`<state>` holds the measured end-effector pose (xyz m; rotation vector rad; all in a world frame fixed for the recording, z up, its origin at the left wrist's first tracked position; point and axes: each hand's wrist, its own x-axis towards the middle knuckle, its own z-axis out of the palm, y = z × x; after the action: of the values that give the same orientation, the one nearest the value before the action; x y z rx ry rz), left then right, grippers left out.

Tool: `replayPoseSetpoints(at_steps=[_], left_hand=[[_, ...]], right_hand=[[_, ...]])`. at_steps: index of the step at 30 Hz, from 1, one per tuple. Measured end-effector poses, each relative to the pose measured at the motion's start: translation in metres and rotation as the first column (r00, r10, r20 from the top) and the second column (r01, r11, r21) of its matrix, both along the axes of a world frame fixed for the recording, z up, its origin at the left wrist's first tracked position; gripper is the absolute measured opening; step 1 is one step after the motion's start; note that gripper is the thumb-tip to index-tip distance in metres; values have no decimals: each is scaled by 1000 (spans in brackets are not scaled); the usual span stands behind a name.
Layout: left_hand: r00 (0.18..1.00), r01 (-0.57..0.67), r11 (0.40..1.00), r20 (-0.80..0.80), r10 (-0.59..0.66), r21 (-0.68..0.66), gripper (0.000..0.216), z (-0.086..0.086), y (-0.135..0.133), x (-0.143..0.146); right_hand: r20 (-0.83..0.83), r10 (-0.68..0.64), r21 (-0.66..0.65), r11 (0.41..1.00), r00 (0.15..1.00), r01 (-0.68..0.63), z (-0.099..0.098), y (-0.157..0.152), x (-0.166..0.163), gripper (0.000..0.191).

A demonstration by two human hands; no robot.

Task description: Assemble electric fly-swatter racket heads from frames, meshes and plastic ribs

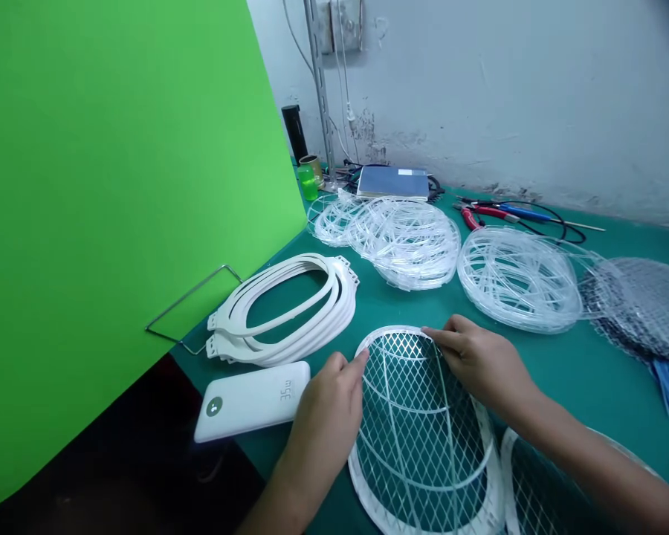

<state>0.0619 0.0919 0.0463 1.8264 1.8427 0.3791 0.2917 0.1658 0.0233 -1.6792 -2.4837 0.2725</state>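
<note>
An oval white plastic frame with metal mesh [418, 423], like the head of an electric mosquito swatter, lies on the green table. Pale curved ribs cross over its mesh. My left hand [334, 405] is closed on its upper left rim, thumb and forefinger together. At the top right of the same rim, my right hand [476, 360] pinches the edge with its fingertips. A second mesh frame [510, 453] sits just right of it, partly under my right forearm. Whether my fingers hold any small part against the rim cannot be made out.
Left of my hands are stacked white oval rings [334, 319] and a white power bank [250, 401]. Behind lie piles of clear plastic grids [406, 238], more clear grids [518, 279], red-handled pliers [490, 213] and a blue notebook [393, 180]. Metal mesh sheets [647, 297] lie right. A green panel [128, 186] stands left.
</note>
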Motion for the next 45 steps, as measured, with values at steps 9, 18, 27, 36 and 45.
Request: replayPoseSetpoints(at_steps=[9,18,27,36,45], left_hand=[[999,34,999,-28,-34,-21,45,0,1,2],[998,34,999,-52,-35,-13,43,1,7,5],[998,38,999,-43,-39,-28,43,2,7,2],[975,-63,989,218,32,135,45,7,2,1],[428,-8,979,884,187,-203,46,58,-9,-23]], right_hand=[[257,22,1,1000,966,-23,13,-2,-7,51],[331,43,-14,999,943,-41,18,1,-11,54],[380,50,-62,998,924,-29,20,1,-17,55],[76,-19,95,995,997,11,23,-2,-3,47],[-375,-48,347,919,926,188,71,-3,14,41]])
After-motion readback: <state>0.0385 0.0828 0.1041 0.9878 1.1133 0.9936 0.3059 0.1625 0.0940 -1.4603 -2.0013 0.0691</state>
